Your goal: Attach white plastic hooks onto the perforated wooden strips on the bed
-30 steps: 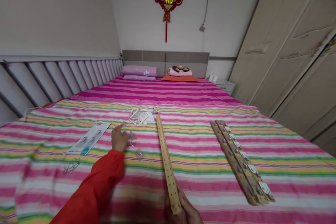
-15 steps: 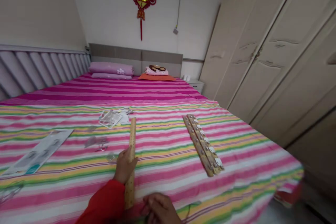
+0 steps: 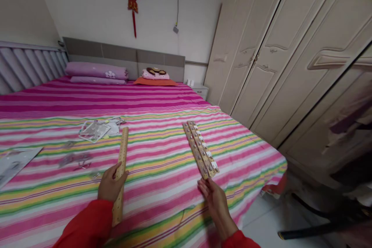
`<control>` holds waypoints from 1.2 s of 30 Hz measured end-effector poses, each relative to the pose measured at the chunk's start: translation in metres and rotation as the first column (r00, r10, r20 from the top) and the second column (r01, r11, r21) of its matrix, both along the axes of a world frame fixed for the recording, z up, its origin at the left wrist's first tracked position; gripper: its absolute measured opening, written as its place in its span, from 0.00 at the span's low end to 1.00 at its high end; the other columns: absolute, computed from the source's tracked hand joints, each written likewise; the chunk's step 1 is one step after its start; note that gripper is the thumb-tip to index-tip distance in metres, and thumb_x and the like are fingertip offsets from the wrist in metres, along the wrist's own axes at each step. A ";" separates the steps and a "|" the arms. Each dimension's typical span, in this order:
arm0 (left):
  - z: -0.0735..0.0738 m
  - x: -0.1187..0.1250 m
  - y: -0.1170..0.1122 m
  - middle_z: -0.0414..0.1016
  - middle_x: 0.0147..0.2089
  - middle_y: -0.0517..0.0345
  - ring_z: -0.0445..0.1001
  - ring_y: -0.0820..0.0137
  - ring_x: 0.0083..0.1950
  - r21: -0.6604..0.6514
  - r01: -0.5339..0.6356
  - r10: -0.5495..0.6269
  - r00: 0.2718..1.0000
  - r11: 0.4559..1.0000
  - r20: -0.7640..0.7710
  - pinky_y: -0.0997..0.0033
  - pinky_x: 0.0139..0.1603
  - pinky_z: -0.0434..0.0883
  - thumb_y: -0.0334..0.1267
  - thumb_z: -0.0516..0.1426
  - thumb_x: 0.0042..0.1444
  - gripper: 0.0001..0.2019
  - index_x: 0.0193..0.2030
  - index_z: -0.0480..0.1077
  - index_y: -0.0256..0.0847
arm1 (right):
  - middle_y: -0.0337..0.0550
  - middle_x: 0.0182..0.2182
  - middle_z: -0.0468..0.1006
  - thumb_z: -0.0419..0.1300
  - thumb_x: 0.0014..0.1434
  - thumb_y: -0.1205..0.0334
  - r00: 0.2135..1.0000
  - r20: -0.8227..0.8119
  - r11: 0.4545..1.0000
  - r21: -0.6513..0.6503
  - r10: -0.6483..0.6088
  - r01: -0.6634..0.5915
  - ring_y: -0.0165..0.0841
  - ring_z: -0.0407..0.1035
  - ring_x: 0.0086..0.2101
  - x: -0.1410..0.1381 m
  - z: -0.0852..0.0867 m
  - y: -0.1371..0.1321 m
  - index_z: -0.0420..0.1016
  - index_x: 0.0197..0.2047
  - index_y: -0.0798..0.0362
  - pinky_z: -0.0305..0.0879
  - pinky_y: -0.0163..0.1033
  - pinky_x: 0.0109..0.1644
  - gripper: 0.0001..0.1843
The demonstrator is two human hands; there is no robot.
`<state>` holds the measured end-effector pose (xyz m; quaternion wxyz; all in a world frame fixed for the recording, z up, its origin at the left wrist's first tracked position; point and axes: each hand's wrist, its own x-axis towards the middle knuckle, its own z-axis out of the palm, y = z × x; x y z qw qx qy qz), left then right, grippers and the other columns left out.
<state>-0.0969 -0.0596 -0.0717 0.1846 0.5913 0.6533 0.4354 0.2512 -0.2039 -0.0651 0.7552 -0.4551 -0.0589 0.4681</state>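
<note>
My left hand (image 3: 110, 185) is wrapped round a long wooden strip (image 3: 122, 162) dotted with small holes, which lies on the striped bedspread (image 3: 162, 155). My right hand (image 3: 213, 197) reaches out flat, its fingers stretched, just short of the near end of a pair of wooden strips (image 3: 200, 149) studded with metal clips. It holds nothing. Both sleeves are red.
Clear plastic bags (image 3: 95, 130) and small metal parts (image 3: 77, 159) lie left of the held strip, with a printed card (image 3: 13, 162) at the far left. Pillows (image 3: 97, 71) sit at the headboard. A wardrobe (image 3: 279, 66) lines the right wall; a dark chair leg (image 3: 314, 230) stands on the floor.
My view swung right. My left hand left the small parts and took hold of the holed strip. My right hand let go of that strip's near end and moved to the clip strips.
</note>
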 end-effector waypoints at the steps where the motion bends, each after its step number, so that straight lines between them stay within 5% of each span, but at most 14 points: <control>1: 0.000 0.000 0.000 0.71 0.42 0.49 0.71 0.58 0.42 -0.003 0.000 0.000 1.000 1.000 0.002 0.57 0.46 0.71 0.56 0.56 0.39 0.30 0.47 0.72 0.42 | 0.44 0.25 0.81 0.69 0.43 0.59 0.999 -0.018 1.000 0.005 0.027 -0.027 0.35 0.77 0.30 0.001 0.001 0.003 0.74 0.30 0.58 0.77 0.38 0.38 0.13; 8: -0.002 0.000 -0.001 0.70 0.43 0.50 0.71 0.60 0.43 0.019 -0.002 0.002 0.999 1.000 0.036 0.58 0.48 0.71 0.56 0.57 0.39 0.29 0.47 0.72 0.41 | 0.45 0.29 0.81 0.70 0.42 0.68 0.977 -0.168 0.990 0.081 0.131 -0.119 0.34 0.77 0.32 0.008 0.007 0.016 0.75 0.31 0.60 0.77 0.36 0.41 0.11; 19: 0.001 0.002 -0.003 0.71 0.45 0.49 0.70 0.58 0.48 0.043 0.010 -0.019 0.976 0.999 0.218 0.57 0.51 0.69 0.55 0.59 0.37 0.27 0.42 0.73 0.41 | 0.41 0.34 0.81 0.71 0.40 0.70 0.939 -0.056 0.927 0.189 0.339 -0.323 0.28 0.75 0.34 -0.035 0.034 0.011 0.79 0.37 0.57 0.73 0.29 0.43 0.16; 23: 0.020 0.015 -0.024 0.71 0.50 0.47 0.67 0.57 0.55 0.078 -0.016 -0.016 0.920 0.997 0.391 0.56 0.59 0.63 0.57 0.58 0.42 0.27 0.43 0.72 0.39 | 0.43 0.32 0.81 0.72 0.40 0.70 0.880 -0.116 0.875 0.222 0.461 -0.429 0.29 0.75 0.32 -0.069 0.047 0.017 0.79 0.36 0.58 0.73 0.30 0.41 0.16; 27: 0.041 0.042 -0.055 0.67 0.56 0.48 0.66 0.61 0.57 0.047 0.098 -0.107 0.802 0.994 0.588 0.62 0.54 0.66 0.53 0.58 0.49 0.28 0.54 0.66 0.42 | 0.43 0.32 0.82 0.72 0.40 0.71 0.791 -0.135 0.788 0.284 0.596 -0.546 0.29 0.75 0.31 -0.120 0.059 0.036 0.79 0.40 0.57 0.72 0.31 0.41 0.20; 32: 0.060 0.052 -0.060 0.71 0.45 0.51 0.72 0.67 0.40 0.015 0.119 -0.097 0.725 0.993 0.682 0.69 0.39 0.71 0.49 0.65 0.39 0.43 0.62 0.56 0.40 | 0.45 0.36 0.82 0.71 0.41 0.69 0.720 -0.021 0.688 0.315 0.693 -0.654 0.30 0.75 0.34 -0.190 0.067 0.062 0.80 0.38 0.56 0.71 0.31 0.40 0.17; 36: 0.071 0.026 -0.044 0.70 0.30 0.61 0.69 0.73 0.28 0.029 0.051 -0.057 0.708 0.998 0.703 0.74 0.28 0.67 0.53 0.63 0.42 0.38 0.59 0.59 0.39 | 0.44 0.35 0.82 0.73 0.39 0.67 0.682 -0.002 0.658 0.264 0.732 -0.705 0.31 0.75 0.33 -0.223 0.063 0.074 0.80 0.39 0.56 0.71 0.33 0.40 0.20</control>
